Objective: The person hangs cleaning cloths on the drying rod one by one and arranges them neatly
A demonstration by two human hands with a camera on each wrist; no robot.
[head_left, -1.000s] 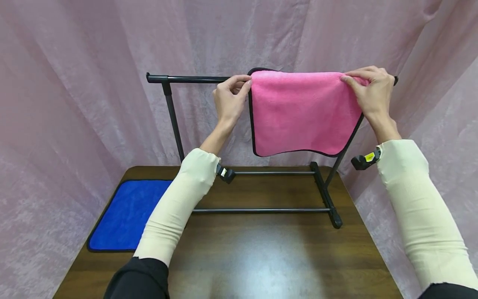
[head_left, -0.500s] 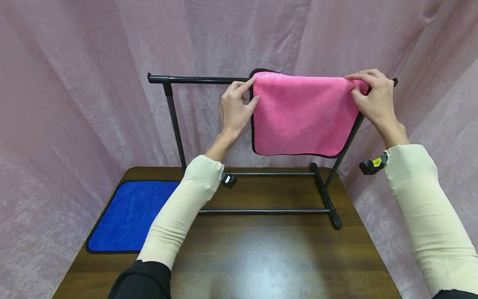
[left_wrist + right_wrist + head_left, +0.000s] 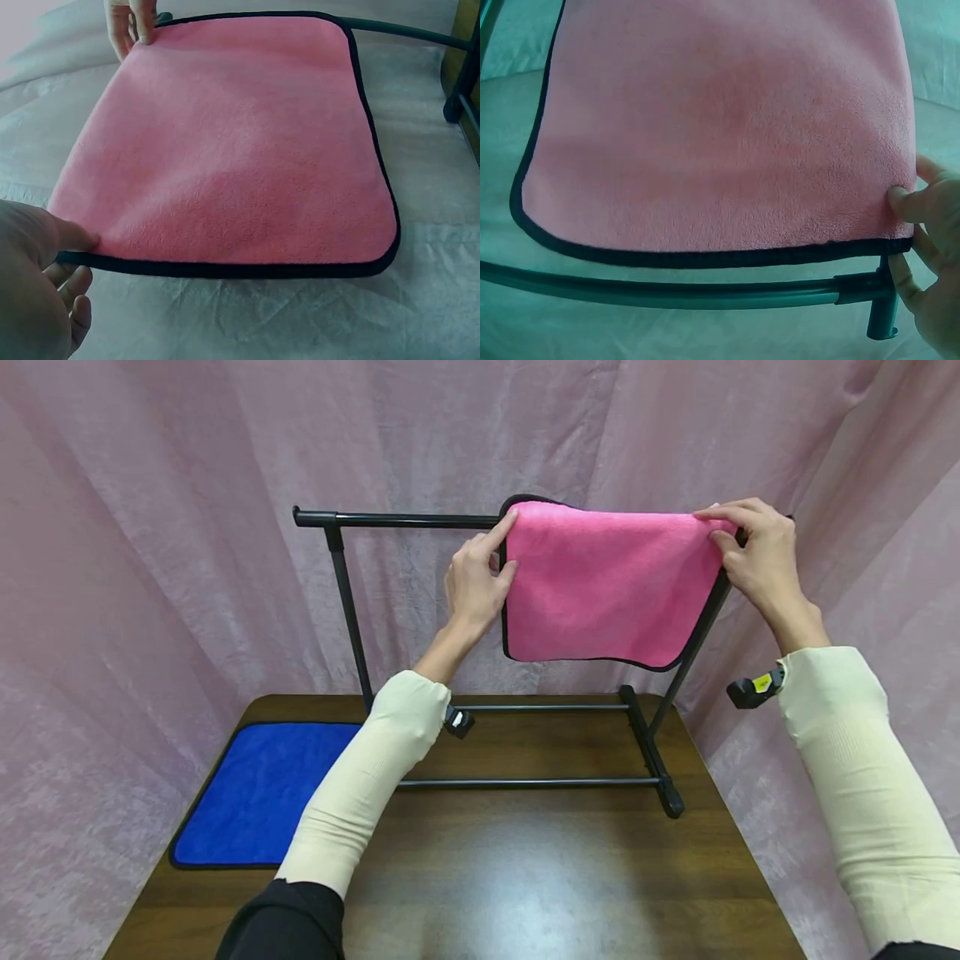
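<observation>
Since a moment ago, the pink towel (image 3: 603, 581) is sitting a touch more tilted on the rack's top bar (image 3: 397, 518), its lower edge now sloping down toward four o'clock, and the left hand (image 3: 474, 581) has slid its index finger up to the towel's top left corner. That left hand is pinching the towel's near edge, thumb pressing the black trim. Over at three o'clock, the right hand (image 3: 753, 556) is gripping the towel's top right corner, fingers curling over the bar. The towel is hanging draped over the right half of the rack (image 3: 651, 752). Down at eight o'clock, a blue towel (image 3: 255, 793) is lying flat on the wooden table (image 3: 525, 877).
</observation>
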